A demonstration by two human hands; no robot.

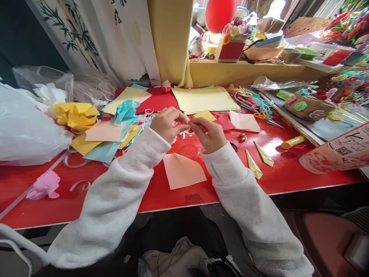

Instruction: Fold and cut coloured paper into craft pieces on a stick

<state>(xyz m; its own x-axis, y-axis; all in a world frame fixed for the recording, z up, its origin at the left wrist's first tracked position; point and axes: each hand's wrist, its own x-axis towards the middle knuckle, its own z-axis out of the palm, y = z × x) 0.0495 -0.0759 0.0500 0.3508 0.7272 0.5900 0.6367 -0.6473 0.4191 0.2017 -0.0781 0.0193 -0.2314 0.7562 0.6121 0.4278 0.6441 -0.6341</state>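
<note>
Pale sleeves [121,192] reach over the red tabletop [155,196]; left hand [166,125] and right hand [211,135] meet, fingers [201,122] pinched together, perhaps steadying something too small to make out. Peach paper [184,174] lies nearer, between the sleeves, probably for easy reach.
</note>
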